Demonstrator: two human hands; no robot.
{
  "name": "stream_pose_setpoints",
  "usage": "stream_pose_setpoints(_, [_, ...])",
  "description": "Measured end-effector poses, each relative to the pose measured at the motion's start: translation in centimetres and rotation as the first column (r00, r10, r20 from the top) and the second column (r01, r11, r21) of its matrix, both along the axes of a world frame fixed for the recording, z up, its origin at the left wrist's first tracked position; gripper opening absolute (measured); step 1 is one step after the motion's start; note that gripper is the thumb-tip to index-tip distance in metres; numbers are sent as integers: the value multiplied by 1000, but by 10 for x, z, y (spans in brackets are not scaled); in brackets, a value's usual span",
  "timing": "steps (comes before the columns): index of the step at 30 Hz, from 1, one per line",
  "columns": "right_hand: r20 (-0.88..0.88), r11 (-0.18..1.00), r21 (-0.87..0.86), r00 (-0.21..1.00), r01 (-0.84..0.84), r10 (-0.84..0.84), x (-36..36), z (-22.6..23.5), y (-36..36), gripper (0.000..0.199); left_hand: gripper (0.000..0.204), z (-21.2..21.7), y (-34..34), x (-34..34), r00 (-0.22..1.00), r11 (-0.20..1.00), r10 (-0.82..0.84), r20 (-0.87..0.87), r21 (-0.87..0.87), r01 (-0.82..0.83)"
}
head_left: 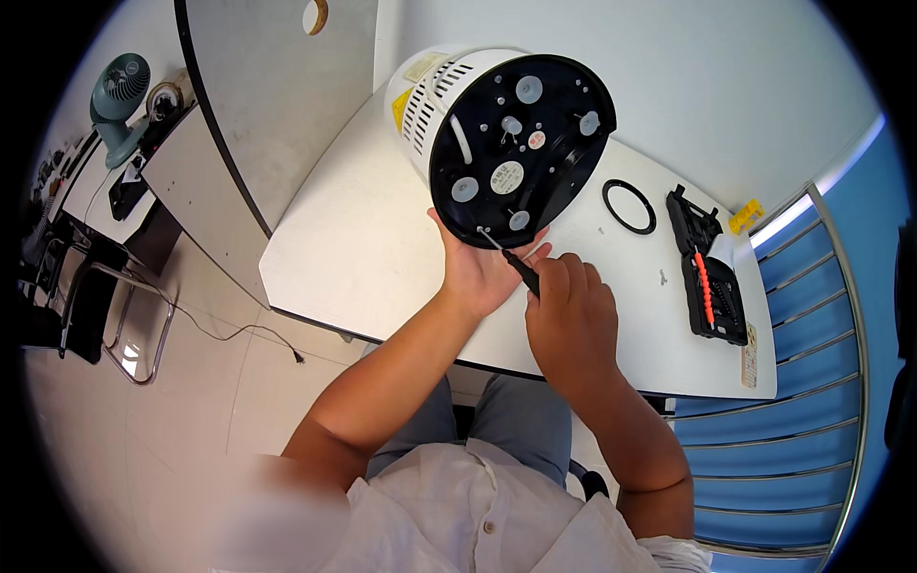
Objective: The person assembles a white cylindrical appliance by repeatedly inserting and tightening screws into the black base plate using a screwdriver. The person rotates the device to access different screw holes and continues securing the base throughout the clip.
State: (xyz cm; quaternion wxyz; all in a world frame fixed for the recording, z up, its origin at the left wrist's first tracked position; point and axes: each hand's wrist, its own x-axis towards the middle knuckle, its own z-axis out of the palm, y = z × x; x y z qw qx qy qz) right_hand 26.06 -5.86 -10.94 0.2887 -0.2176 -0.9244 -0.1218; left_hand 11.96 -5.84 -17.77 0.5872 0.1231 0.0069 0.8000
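Note:
A white, rounded appliance point(415, 100) with side vent slots lies tilted on the table, its black underside point(540, 177) facing me. Translucent suction-cup feet and several small screws dot that base, and a white cord runs along the side. My left hand point(476, 279) is closed on the lower edge of the base, palm up, partly hidden behind it. In my right hand point(573, 325) is a black-handled screwdriver point(523, 271), fingers wrapped round the handle. Its metal shaft slants up and left, with the tip at the base's lower rim, near a screw spot.
On the white table point(334, 267), right of the appliance, lie a black ring point(606, 199), loose screws point(663, 277) and an opened black tool case point(731, 310) with an orange flexible shaft point(705, 291). Beyond are a yellow object point(745, 217) and a remote control point(750, 358). A metal railing point(855, 315) borders the right.

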Motion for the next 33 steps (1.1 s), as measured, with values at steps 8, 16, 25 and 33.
stream_pose_setpoints(8, [58,987,143,996,-77,70,0,-6,-4,32,107,2,0,0,1000,993,0,-28,-119,-3])
stream_pose_setpoints(16, [-57,879,-475,996,38,-74,-6,-6,4,19,105,6,-2,0,998,992,32,-51,-117,-38])
stream_pose_setpoints(25, [-129,931,-344,988,-120,80,-4,3,7,32,102,0,-1,2,991,997,-76,-107,0,76])
stream_pose_setpoints(33, [-81,952,-273,990,-137,119,2,25,23,23,97,-7,10,-3,991,981,-135,23,147,130])
